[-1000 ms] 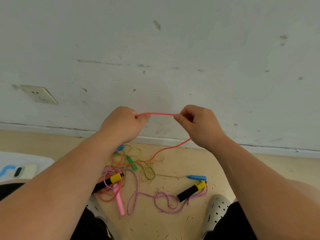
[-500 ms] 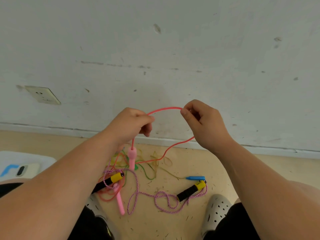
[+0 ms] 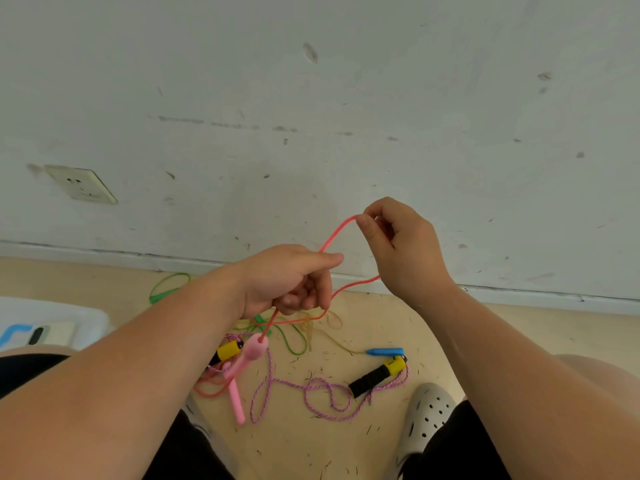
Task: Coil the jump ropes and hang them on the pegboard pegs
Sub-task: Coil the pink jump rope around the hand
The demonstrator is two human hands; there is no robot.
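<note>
Down near the floor (image 3: 346, 452), in front of a scuffed wall (image 3: 311, 98), two hands work one pink-red rope (image 3: 337, 233). The left hand (image 3: 291, 282) grips it in curled fingers, and one dangling pink handle (image 3: 255, 351) hangs just below that fist. The right hand (image 3: 401, 244), higher and apart from the left, pinches the rope between thumb and forefinger. One loop arcs between the hands, and a second strand sags back toward the floor. On the floor lie:

- a second pink handle (image 3: 236, 401)
- one purple braided rope (image 3: 322, 389)
- two black-and-yellow handles, the near handle (image 3: 227, 351) and the far handle (image 3: 377, 374)
- one green rope (image 3: 168, 285)
- one blue handle (image 3: 384, 351)
- possibly one thin yellowish rope (image 3: 308, 329), which is hard to make out
</note>
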